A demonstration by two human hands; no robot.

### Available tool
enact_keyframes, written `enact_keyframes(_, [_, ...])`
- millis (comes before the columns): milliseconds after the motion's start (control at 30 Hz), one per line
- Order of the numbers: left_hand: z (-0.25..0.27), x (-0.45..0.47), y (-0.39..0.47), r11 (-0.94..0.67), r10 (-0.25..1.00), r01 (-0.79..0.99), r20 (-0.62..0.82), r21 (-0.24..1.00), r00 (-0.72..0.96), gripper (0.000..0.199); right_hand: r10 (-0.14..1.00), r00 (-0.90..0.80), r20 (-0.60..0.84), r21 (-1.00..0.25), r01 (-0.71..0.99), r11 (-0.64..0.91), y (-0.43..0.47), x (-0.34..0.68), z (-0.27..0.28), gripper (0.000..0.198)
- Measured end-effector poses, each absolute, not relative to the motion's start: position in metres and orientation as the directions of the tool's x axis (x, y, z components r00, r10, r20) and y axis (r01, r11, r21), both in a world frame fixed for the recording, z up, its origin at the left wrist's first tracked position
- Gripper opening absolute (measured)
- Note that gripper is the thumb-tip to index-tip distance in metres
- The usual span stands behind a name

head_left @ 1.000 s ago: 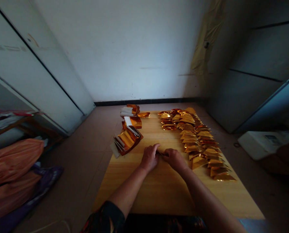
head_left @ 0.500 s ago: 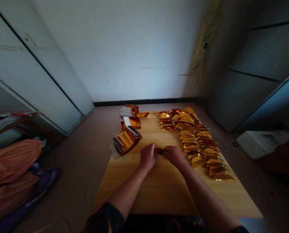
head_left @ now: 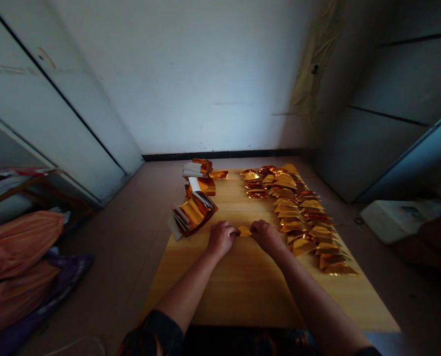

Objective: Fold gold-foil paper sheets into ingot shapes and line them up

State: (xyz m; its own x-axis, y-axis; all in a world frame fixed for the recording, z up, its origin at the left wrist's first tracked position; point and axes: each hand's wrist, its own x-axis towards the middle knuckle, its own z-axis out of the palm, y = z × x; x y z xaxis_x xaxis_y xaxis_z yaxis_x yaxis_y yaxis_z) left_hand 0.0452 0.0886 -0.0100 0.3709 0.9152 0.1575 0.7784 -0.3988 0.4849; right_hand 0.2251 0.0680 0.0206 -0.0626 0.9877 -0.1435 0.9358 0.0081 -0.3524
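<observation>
My forearms run up over the near half of the desk [head_left: 250,291], a bare stretch of pale wood. My left hand [head_left: 221,237] and right hand [head_left: 267,236] sit close together at the middle of the desk, both curled with the fingers closed, and between them they pinch a small gold foil piece [head_left: 244,231], one hand on each end. The piece lies low, at or just above the wood; I cannot tell whether it touches.

Just right of my right hand a long row of folded gold pieces [head_left: 309,225] runs from the near right side toward the far edge of the desk, overlapping one another. Just left of my left hand, and a little farther, a stack of gold sheets [head_left: 194,213] lies fanned at the desk's left edge. Beyond it sit more foil bundles [head_left: 200,177], some showing white backing. Off the desk on the floor at far left lie orange bags [head_left: 18,247], and at right a white box [head_left: 398,217].
</observation>
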Motion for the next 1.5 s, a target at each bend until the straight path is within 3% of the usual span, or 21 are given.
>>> enact_keyframes(167, [-0.011,0.041,0.089,-0.439,0.896,0.775,0.160,0.455,0.414,0.030,0.993,0.035,-0.109,-0.303,0.951,-0.066,0.065,0.205,0.022,0.013])
enact_keyframes(300, [-0.012,0.042,0.089,-0.418,0.907,0.795,0.149,0.439,0.395,0.028,0.989,0.110,-0.103,-0.289,0.948,-0.135,0.062,0.191,0.023,0.027])
enact_keyframes(467, [-0.011,0.042,0.087,-0.397,0.916,0.794,0.139,0.459,0.377,0.031,0.983,0.113,-0.147,-0.349,0.924,-0.158,0.064,0.203,0.023,0.012])
enact_keyframes(667, [-0.012,0.037,0.083,-0.469,0.881,0.766,0.176,0.440,0.439,0.037,0.994,0.020,-0.104,-0.417,0.907,-0.062,0.061,0.221,0.020,0.016])
enact_keyframes(867, [-0.019,0.040,0.083,-0.602,0.799,0.663,0.339,0.445,0.498,0.020,0.999,-0.052,-0.013,-0.363,0.931,0.044,0.057,0.223,0.011,0.015])
enact_keyframes(1500, [-0.021,0.049,0.088,-0.617,0.777,0.707,0.411,0.346,0.477,0.020,0.996,-0.086,0.036,-0.374,0.923,0.093,0.061,0.227,0.010,0.017])
